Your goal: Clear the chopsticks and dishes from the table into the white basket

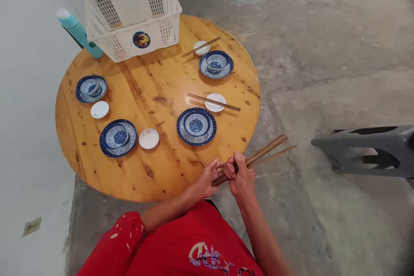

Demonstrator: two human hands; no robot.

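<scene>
My right hand [241, 177] is closed around a bundle of brown chopsticks [267, 151]. Their long ends fan out to the right, past the table edge, and one stick splays below the others. Beside it, my left hand [208, 179] has loosely curved fingers, slightly apart, at the short ends of the bundle; its palm seems to touch them. Just beyond my hands is a blue-patterned plate [181, 133] with a matching bowl [196, 126] on it. A pair of chopsticks [200, 97] lies across a small white dish [215, 108] behind that plate.
The round wooden table [155, 108] holds more blue plates with bowls and small white dishes. Another chopstick pair [210, 42] rests on the far dish [201, 51]. A white plastic basket [129, 26] and a turquoise bottle [77, 32] stand at the back. A grey stool [349, 146] is at right.
</scene>
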